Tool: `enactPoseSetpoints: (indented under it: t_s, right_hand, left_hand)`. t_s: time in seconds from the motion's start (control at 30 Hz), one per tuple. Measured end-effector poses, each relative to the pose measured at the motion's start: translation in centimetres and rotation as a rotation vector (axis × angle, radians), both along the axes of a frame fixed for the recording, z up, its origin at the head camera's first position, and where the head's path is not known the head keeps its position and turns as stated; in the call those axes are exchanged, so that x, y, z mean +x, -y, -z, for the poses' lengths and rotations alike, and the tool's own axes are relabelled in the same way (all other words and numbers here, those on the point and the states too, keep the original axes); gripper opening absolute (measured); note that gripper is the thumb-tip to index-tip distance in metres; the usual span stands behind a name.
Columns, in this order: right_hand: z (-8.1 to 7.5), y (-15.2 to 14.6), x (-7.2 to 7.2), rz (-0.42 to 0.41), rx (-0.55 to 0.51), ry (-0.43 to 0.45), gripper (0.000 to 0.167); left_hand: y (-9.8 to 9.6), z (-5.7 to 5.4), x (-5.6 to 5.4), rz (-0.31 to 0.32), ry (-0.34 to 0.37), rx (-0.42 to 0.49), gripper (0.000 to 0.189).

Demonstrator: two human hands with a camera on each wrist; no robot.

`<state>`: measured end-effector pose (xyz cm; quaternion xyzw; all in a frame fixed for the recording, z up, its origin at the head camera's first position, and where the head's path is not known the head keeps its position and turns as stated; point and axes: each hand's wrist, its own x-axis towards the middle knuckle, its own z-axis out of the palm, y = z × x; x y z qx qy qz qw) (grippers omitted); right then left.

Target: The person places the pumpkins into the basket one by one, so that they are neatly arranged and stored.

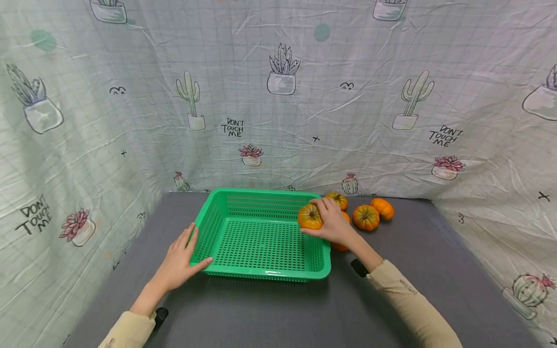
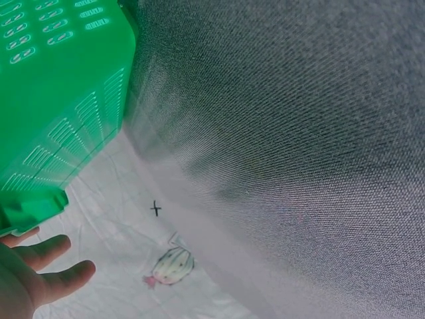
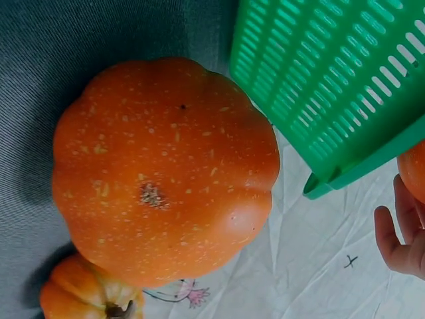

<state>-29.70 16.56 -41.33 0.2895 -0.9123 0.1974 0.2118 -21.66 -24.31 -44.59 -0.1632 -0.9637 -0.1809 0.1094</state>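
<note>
A green plastic basket (image 1: 266, 273) with slotted walls sits on the grey table. My left hand (image 1: 175, 263) rests on its left rim, fingers stretched and thumb spread along the front corner. Over the basket's right rim, my right hand (image 1: 332, 223) grips a small orange-green pumpkin (image 1: 309, 217) between thumb and fingers. In the right wrist view, only an edge of that pumpkin (image 3: 415, 171) shows beside the fingers. A speckled orange pumpkin (image 3: 166, 173) fills much of that view, outside the basket wall. No pumpkin lies on the visible basket floor.
Right of the basket are several more pumpkins: a greenish one (image 1: 365, 217), an orange one (image 1: 383, 209) and one at the back (image 1: 337, 200). Others are partly hidden behind my right hand and wrist. A cactus-print cloth (image 1: 278, 121) hangs behind and at both sides.
</note>
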Motion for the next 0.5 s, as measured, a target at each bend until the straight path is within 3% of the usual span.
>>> enactPoseSetpoints:
  t_s: [0.23,0.5]
  right_hand:
    - [-0.5,0.9,-0.7,-0.007,0.125,0.009,0.090]
    - [-0.5,1.7,-1.8,-0.015,0.202,0.061,0.082]
  left_hand:
    - [0.0,-0.3,0.1,0.007,0.009,0.005,0.090]
    - [0.0,-0.3,0.0,0.002,0.006,-0.002,0.090]
